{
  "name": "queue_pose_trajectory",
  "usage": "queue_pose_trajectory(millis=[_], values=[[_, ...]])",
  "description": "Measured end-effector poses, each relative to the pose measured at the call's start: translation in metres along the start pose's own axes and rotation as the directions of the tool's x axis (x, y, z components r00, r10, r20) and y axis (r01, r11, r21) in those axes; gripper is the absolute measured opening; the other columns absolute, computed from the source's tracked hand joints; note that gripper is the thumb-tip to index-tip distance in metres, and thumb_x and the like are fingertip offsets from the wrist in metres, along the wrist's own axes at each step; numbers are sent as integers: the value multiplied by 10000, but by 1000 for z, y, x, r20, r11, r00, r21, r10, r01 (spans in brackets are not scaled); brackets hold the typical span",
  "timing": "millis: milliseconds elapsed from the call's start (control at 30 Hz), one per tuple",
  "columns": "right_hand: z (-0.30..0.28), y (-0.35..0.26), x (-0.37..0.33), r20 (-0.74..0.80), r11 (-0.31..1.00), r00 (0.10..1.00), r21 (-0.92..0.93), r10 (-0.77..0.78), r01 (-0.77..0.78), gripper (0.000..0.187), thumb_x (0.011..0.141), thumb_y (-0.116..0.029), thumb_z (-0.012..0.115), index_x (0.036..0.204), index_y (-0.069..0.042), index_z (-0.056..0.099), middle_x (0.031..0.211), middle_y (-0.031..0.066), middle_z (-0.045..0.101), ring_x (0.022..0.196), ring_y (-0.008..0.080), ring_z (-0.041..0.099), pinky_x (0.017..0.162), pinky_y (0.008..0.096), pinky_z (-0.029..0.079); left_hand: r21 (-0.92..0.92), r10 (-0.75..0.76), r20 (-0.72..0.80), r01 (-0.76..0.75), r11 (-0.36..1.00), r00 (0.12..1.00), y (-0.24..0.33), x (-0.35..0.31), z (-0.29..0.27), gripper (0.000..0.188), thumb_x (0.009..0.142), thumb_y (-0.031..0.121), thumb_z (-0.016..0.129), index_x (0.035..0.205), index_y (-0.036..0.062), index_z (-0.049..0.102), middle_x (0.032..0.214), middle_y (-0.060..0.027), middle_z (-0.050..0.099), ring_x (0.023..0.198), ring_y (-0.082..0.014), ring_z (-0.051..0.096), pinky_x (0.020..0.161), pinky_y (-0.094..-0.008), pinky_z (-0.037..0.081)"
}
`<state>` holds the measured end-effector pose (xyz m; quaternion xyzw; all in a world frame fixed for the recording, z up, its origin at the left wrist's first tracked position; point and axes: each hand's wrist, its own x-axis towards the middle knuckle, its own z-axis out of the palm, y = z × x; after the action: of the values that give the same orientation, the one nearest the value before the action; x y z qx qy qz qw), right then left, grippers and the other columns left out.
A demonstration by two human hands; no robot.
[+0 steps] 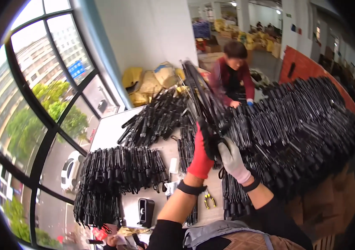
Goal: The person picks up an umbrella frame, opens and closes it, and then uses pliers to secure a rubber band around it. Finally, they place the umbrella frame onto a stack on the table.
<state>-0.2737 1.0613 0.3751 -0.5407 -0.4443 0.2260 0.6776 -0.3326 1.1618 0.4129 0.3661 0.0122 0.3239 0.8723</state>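
Note:
My left hand (201, 153), in a red and black glove, is closed around a black umbrella frame (201, 93) raised over the middle of the table. My right hand (232, 160), in a whitish glove, grips its lower end close beside the left hand. The frame's ribs point up and away, blurred at the top. Below the hands lie more black umbrella frames (238, 189) in rows. Yellow-and-black pliers (209, 200) rest on the table near my left wrist, with a small white object (173, 165) farther left.
Dense rows of umbrella frames (294, 121) cover the right side; more stacks (121, 166) lie left. A black speaker-like box (146, 212) stands at the near left edge. Across the table, a co-worker (232, 79) handles frames. Another person's hand (113, 240) shows at the bottom left.

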Motion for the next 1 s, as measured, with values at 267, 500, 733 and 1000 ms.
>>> queue_pose_trajectory(millis=[267,500,733,1000], values=[[7,19,-3,-74,982,983,-98,-170,163,284,997,-203,458,1011,52,584,804,39,610,692,104,515,628,247,419,336,151,-177,-85,938,973,-29,-9,-3,501,981,427,499,1304,45,485,836,-92,642,665,-122,585,653,-261,488],[-15,43,-17,28,999,999,-1,36,-36,339,1004,-271,458,969,37,592,690,19,580,575,97,499,526,241,374,684,397,-72,-245,687,915,-40,-16,-40,367,973,354,536,1157,35,527,958,-96,624,813,-108,580,708,-271,481],[-76,30,-118,239,927,923,154,300,-341,445,963,-435,522,945,7,571,606,14,525,451,70,421,406,225,303,108,114,-253,-89,990,961,145,8,-164,690,932,586,479,1412,108,349,825,-17,476,669,-142,493,609,-291,438],[-80,42,-170,185,874,868,79,461,-480,458,959,-448,520,993,5,573,576,32,515,412,81,422,381,221,297,107,256,-155,-241,965,954,120,62,-125,686,882,568,570,1273,8,513,1007,-127,650,849,-215,628,736,-338,534]])
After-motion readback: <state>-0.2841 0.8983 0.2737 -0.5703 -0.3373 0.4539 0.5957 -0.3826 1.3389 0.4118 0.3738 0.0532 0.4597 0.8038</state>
